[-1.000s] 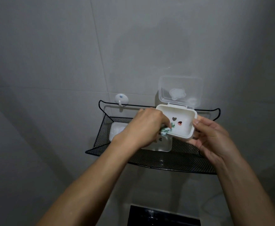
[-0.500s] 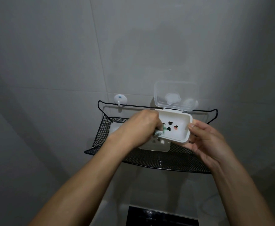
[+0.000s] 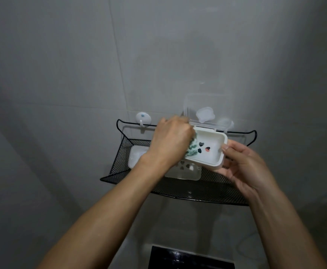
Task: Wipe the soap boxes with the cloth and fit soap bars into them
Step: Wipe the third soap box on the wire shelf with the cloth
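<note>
The right hand (image 3: 244, 167) holds a white soap box (image 3: 211, 152) by its right end, up over a black wire shelf (image 3: 197, 189) on the gray wall. The box's clear lid (image 3: 207, 109) stands open. The left hand (image 3: 170, 142) grips a green and white cloth (image 3: 251, 147) pressed inside the box. Another soap box (image 3: 186, 171) sits on the shelf underneath. A white hook (image 3: 143, 118) is on the wall to the left.
</note>
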A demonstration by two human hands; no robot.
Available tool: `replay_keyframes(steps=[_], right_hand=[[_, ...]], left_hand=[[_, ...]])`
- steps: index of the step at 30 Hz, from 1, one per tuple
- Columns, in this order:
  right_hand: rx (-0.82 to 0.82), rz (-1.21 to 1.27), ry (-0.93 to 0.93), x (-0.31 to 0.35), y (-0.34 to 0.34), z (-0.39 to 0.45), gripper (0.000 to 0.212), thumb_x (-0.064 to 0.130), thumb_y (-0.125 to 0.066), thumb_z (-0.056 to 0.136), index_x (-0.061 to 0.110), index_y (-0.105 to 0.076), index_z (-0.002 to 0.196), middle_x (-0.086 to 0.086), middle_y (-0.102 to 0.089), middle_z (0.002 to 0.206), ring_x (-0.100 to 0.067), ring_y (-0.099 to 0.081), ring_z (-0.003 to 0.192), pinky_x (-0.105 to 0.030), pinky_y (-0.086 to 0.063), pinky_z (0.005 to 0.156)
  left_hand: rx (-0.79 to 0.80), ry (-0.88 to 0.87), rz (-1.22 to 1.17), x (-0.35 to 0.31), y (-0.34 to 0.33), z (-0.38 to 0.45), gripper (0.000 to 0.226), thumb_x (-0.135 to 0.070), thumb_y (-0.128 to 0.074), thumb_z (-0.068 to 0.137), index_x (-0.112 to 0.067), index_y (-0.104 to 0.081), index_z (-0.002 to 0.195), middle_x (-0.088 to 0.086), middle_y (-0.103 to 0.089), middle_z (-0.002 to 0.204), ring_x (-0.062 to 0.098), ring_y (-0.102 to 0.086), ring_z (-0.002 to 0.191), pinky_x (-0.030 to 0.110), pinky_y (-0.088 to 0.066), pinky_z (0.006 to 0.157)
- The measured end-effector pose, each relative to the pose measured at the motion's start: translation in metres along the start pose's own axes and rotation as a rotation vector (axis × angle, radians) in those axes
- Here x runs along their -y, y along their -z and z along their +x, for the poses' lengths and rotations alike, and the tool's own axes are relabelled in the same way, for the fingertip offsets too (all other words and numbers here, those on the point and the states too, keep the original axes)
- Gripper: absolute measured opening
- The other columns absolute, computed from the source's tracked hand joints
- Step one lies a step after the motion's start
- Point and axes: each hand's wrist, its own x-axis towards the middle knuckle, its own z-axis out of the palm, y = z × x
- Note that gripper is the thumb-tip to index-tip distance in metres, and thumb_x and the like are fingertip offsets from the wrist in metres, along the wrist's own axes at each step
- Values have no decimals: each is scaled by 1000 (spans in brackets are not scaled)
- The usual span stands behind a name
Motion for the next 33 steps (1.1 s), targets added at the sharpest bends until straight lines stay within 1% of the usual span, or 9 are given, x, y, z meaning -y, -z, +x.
replay_keyframes(steps=[3,6,8,13,18,21,26,30,33], right_hand=[[-10,7,6,1,2,-3,17,-3,-52,95,6,-66,94,-15,-76,87,-27,-76,76,-45,-62,57],[-16,17,6,3,2,-5,17,-3,-51,96,6,-65,94,-13,-77,85,-25,-75,74,-45,-62,58],[-5,18,9,4,0,-6,17,-3,-51,96,5,-65,98,-13,-77,86,-26,-75,75,-45,-62,58],[-23,28,28,7,-4,-9,15,-4,-52,94,4,-64,96,-14,-75,85,-26,-75,74,-44,-62,57],[-72,36,52,12,0,-9,15,-4,-51,95,5,-62,92,-16,-73,88,-30,-72,82,-48,-63,62],[-92,38,62,13,0,-8,15,-4,-52,95,6,-62,91,-14,-73,85,-30,-70,84,-48,-63,62],[-136,29,49,10,4,-8,13,-4,-53,95,7,-61,92,-15,-70,87,-26,-71,75,-40,-60,53],[-127,6,41,5,4,-8,12,-2,-54,96,6,-62,94,-10,-74,78,-22,-74,67,-40,-61,53],[-95,5,39,2,-1,-6,13,-1,-52,97,5,-63,95,-10,-74,77,-21,-72,66,-41,-63,59]], left_hand=[[-64,134,-112,9,0,-3,22,-10,-63,90,-17,-76,106,5,-64,96,27,-62,91,39,-50,74],[-242,237,-230,18,5,-4,19,-15,-70,88,-14,-75,107,4,-65,93,19,-61,83,38,-54,79],[-279,231,-266,20,7,-2,23,-20,-72,87,-14,-74,110,3,-65,96,16,-60,85,36,-53,81],[-116,76,-206,14,2,-5,32,-27,-67,91,-17,-69,122,3,-60,113,18,-60,96,36,-54,83],[-19,-34,-91,11,-6,-13,27,-18,-54,99,-15,-70,120,6,-57,125,25,-56,103,45,-54,75],[-6,-33,-14,2,-13,-18,28,-13,-50,99,-14,-64,123,-1,-53,133,21,-49,105,37,-53,76],[118,-82,-66,-2,-21,-33,33,-12,-59,86,-11,-63,119,0,-54,124,22,-46,105,38,-46,87],[135,-55,-153,-4,-15,-32,27,-9,-64,85,-10,-70,111,4,-62,110,25,-51,104,44,-47,83],[118,-130,-202,-22,-11,-31,27,-17,-68,85,-13,-71,111,4,-64,106,27,-53,102,45,-46,81]])
